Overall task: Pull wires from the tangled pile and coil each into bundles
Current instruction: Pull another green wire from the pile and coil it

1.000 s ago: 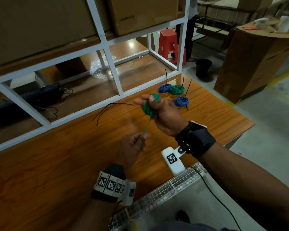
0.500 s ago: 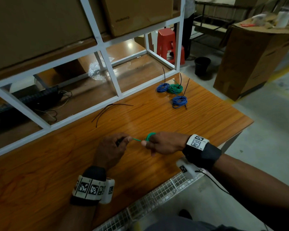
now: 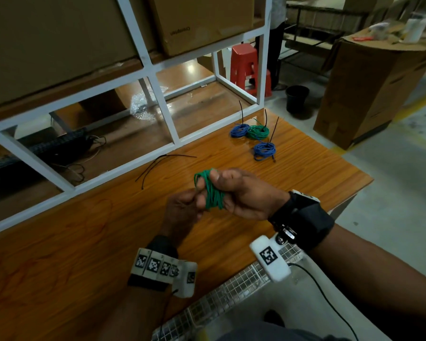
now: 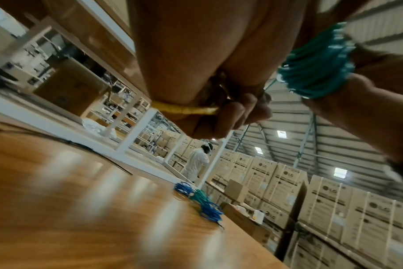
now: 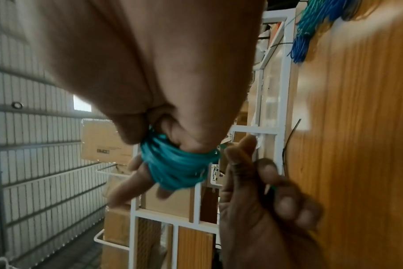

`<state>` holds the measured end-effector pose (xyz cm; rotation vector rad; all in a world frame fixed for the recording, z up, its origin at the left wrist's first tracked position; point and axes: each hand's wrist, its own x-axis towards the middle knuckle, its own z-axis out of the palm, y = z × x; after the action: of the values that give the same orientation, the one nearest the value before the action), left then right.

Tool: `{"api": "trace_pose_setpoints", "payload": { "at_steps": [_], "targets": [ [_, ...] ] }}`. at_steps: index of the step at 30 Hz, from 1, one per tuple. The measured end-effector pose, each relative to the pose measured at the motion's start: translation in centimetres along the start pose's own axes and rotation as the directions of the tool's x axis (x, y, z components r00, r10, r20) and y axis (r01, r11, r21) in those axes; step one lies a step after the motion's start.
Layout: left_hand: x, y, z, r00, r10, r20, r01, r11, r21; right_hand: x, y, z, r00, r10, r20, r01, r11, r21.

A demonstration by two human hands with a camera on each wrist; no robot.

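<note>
My worry from here is the green wire coil [image 3: 210, 190] springing loose: the loops sit bunched round my right hand's fingers [image 5: 136, 183] with nothing binding them, so if I slacken the tail or slide the coil off too soon, I judge the turns could fan out and tangle again. A second risk is the free end slipping out of my left hand [image 3: 182, 212] while I draw it tight, which would let the last wrap go slack. A third is dropping the coil onto the counter [image 3: 305, 173] before a tie is on it; the loose black cable ties [image 3: 158, 163] lie farther back near the white rack frame [image 3: 162, 112], apart from both hands, so one hand must let go to fetch one. As for the grip: my right hand [image 3: 246, 193] is closed around the coil, thumb pressing on top and the wire wound over the fingers, held up above the counter in front of me. My left hand is curled shut just beside it, pinching the short green tail [image 5: 273, 189] between thumb and fingers. Three finished bundles [image 3: 253, 136], two blue and one green, each tied, rest at the far right of the counter, well apart from my hands.
</note>
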<state>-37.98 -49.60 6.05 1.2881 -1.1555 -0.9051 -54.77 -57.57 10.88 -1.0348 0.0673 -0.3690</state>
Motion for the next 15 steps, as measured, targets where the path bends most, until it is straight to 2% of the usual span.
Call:
{"api": "trace_pose_setpoints", "payload": {
  "at_steps": [2, 4, 5, 6, 7, 9, 10, 11, 13, 15],
  "targets": [
    [-0.4, -0.5, 1.6, 0.997, -0.076, 0.007, 0.076, 0.997, 0.025, 0.9, 0.1, -0.7, 0.989, -0.060, -0.136, 0.063, 0.998, 0.019],
    [-0.8, -1.0, 2.4, 0.996, -0.090, 0.019, 0.087, 0.987, 0.133, 1.5, 0.4, -2.0, 0.914, -0.185, -0.361, 0.107, 0.968, -0.225],
    [-1.0, -1.0, 2.5, 0.998, -0.051, 0.022, 0.044, 0.970, 0.239, 1.7, 0.6, -2.6, 0.873, -0.261, -0.412, 0.071, 0.904, -0.422],
    [-1.1, -1.0, 2.4, 1.000, 0.001, 0.026, -0.010, 0.938, 0.346, 1.5, 0.8, -2.9, 0.858, -0.305, -0.412, -0.013, 0.791, -0.612],
    [-1.1, -0.7, 2.2, 0.998, 0.044, 0.033, -0.054, 0.904, 0.424, 1.4, 1.0, -3.0, 0.868, -0.297, -0.397, -0.128, 0.640, -0.758],
    [-1.1, -0.2, 1.5, 0.993, 0.087, 0.079, -0.117, 0.827, 0.550, 1.0, 1.8, -2.7, 0.906, -0.178, -0.385, -0.301, 0.368, -0.880],
    [-1.1, -0.2, 1.0, 0.990, 0.094, 0.105, -0.139, 0.774, 0.617, 0.8, 2.3, -2.4, 0.924, -0.119, -0.364, -0.321, 0.278, -0.905],
    [-1.1, -0.1, 0.5, 0.986, 0.110, 0.126, -0.167, 0.707, 0.688, 0.7, 2.6, -2.2, 0.940, -0.073, -0.335, -0.310, 0.234, -0.922],
    [-1.1, 0.0, -0.4, 0.955, 0.231, 0.183, -0.286, 0.575, 0.766, 0.5, 2.6, -1.6, 0.955, -0.015, -0.297, -0.284, 0.253, -0.925],
    [-1.3, 0.1, -0.8, 0.891, 0.378, 0.250, -0.427, 0.516, 0.743, 0.5, 1.8, -1.0, 0.951, 0.047, -0.304, -0.298, 0.395, -0.869]
  ]
}}
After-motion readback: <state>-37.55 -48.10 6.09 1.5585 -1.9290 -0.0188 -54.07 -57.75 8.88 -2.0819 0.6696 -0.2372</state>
